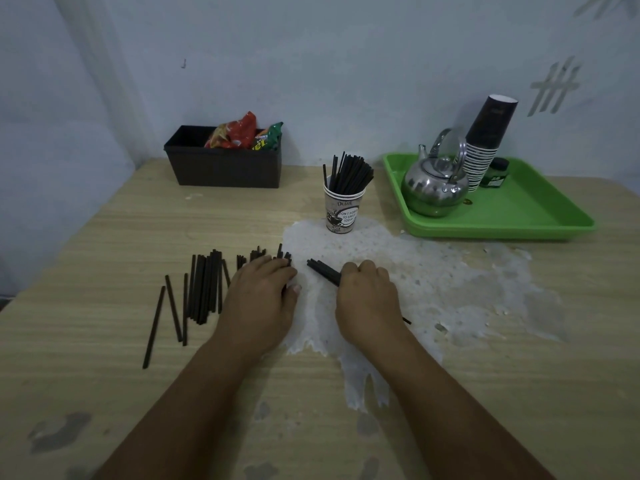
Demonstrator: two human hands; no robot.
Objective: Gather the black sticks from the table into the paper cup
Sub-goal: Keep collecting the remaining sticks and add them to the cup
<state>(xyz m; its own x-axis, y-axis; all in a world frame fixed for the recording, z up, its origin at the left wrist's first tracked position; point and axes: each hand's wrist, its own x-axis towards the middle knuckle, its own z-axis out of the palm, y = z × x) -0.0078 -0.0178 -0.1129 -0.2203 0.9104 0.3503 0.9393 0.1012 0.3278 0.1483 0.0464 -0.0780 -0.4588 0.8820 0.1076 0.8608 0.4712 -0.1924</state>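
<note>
A printed paper cup (pixel 342 213) stands upright at the table's middle back, with several black sticks (pixel 349 173) standing in it. Many loose black sticks (pixel 204 289) lie in a rough row on the table, left of centre. My left hand (pixel 261 299) rests palm down on the right end of that row, fingers over several sticks. My right hand (pixel 369 299) is closed around a small bundle of black sticks (pixel 323 271), whose ends poke out toward the upper left and slightly behind the wrist.
A black bin (pixel 227 166) with snack packets sits at the back left. A green tray (pixel 519 209) at the back right holds a steel kettle (pixel 434 187), a stack of paper cups (pixel 485 143) and a small jar. A white worn patch (pixel 398 271) marks the tabletop.
</note>
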